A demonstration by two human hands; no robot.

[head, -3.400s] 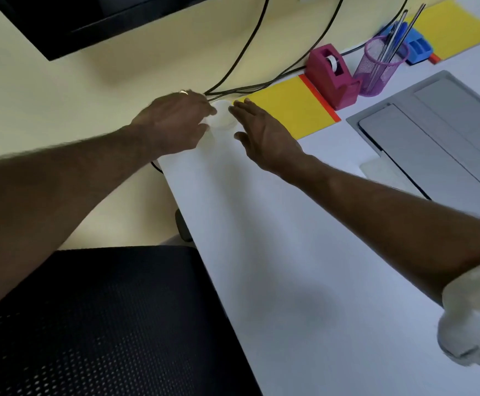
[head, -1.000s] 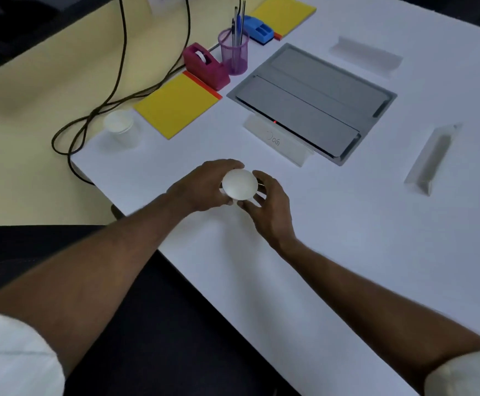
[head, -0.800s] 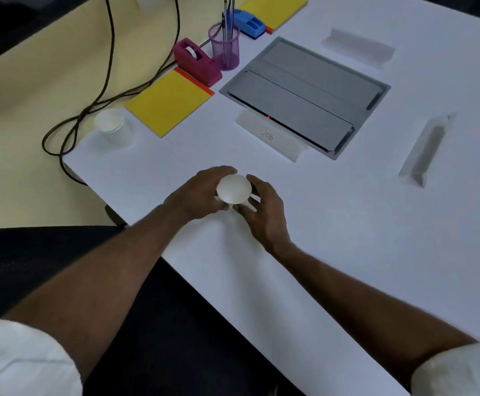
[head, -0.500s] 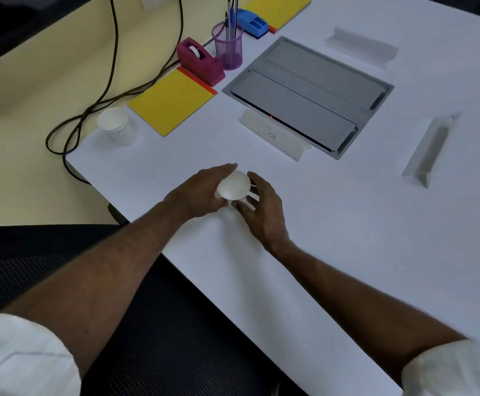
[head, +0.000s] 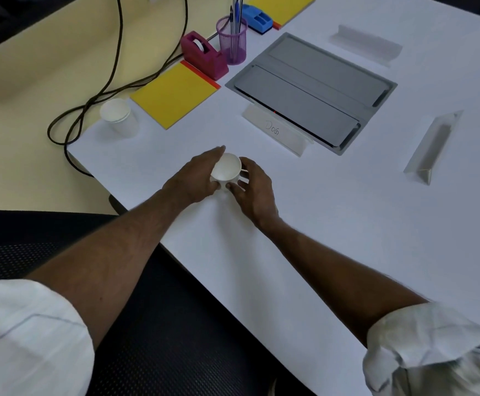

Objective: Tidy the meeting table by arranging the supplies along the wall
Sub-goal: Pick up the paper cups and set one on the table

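A white paper cup (head: 226, 169) sits between both hands near the table's front left edge, tilted a little away from me. My left hand (head: 194, 178) wraps its left side and my right hand (head: 251, 188) grips its right side and base. A second white paper cup (head: 118, 115) stands upright at the far left corner by the wall. Along the wall lie a yellow notepad (head: 173, 94), a magenta tape dispenser (head: 201, 55), a purple mesh pen holder (head: 232, 42), a blue stapler (head: 256, 20) and another yellow notepad (head: 283, 4).
A grey flip-lid cable box (head: 313, 90) is set into the white table (head: 347, 224). Three folded name cards lie around it: one marked "Dog" (head: 276, 130), one at the far back (head: 366, 44), one on the right (head: 430, 150). Black cables (head: 90, 101) hang at the left. A black chair (head: 161, 324) is below me.
Earlier both hands set a cup at the far left corner by the wall. They then came back to a second cup near the front edge, which has since tilted slightly in their grip.
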